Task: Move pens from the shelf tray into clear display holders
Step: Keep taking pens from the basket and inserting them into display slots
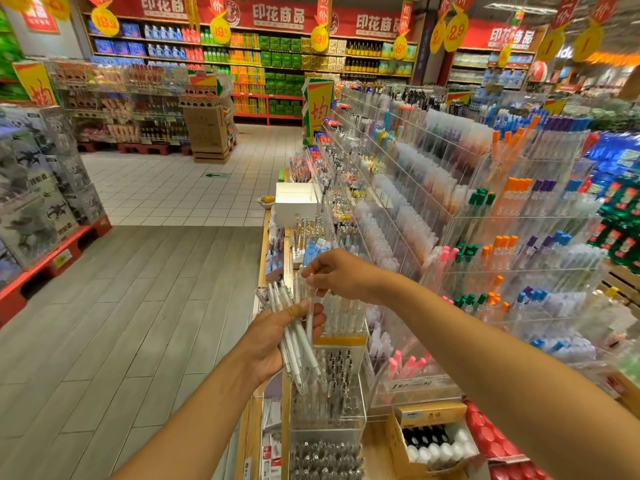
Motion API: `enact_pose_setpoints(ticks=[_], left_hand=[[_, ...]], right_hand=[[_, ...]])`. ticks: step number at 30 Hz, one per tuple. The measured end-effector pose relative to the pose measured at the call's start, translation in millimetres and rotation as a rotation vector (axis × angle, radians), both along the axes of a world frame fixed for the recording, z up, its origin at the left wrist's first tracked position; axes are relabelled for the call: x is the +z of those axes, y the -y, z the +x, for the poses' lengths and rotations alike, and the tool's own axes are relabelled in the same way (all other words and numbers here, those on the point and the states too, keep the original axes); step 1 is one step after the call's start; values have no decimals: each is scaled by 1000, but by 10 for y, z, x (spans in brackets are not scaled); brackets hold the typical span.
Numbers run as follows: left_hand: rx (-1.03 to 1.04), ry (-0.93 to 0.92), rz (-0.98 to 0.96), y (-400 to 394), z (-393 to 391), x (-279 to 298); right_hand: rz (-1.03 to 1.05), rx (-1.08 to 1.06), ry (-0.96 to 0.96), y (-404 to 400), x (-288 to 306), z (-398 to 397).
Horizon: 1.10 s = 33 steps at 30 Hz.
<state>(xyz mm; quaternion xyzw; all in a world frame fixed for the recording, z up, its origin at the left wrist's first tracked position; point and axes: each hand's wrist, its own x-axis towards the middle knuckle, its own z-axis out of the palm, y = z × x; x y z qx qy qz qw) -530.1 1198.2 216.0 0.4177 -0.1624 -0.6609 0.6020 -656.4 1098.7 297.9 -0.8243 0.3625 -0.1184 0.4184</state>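
Note:
My left hand [273,337] grips a bundle of several white translucent pens [294,344], fanned out above and below the fist. A plaster wraps one finger. My right hand [339,275] is just above it and pinches the top of a single white pen [310,306] that hangs down beside the bundle. Both hands are over a row of clear display holders [329,407] at the shelf's front edge; the nearest ones hold clear and black-tipped pens. A holder with an orange label [341,327] stands right behind the bundle, filled with pale pens.
Tiered clear racks of coloured pens [485,237] rise on the right. A white box [296,202] sits farther along the shelf. A cardboard box of bottles [433,441] lies at lower right. Open aisle floor [138,306] is to the left, with stacked toy boxes [38,188].

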Motion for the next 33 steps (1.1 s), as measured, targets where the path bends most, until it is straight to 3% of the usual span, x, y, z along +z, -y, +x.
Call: enact_pose_setpoints(ticks=[7, 13, 27, 33], left_hand=[[90, -34, 73, 18, 59, -15], [193, 17, 226, 19, 148, -175], [77, 4, 198, -54, 140, -96], [41, 92, 181, -76, 123, -81]], right_hand=[[10, -70, 34, 125, 88, -131], [-368, -131, -1, 235, 121, -198], [-572, -34, -244, 181, -243, -61], [-664, -39, -290, 164, -357, 23]])
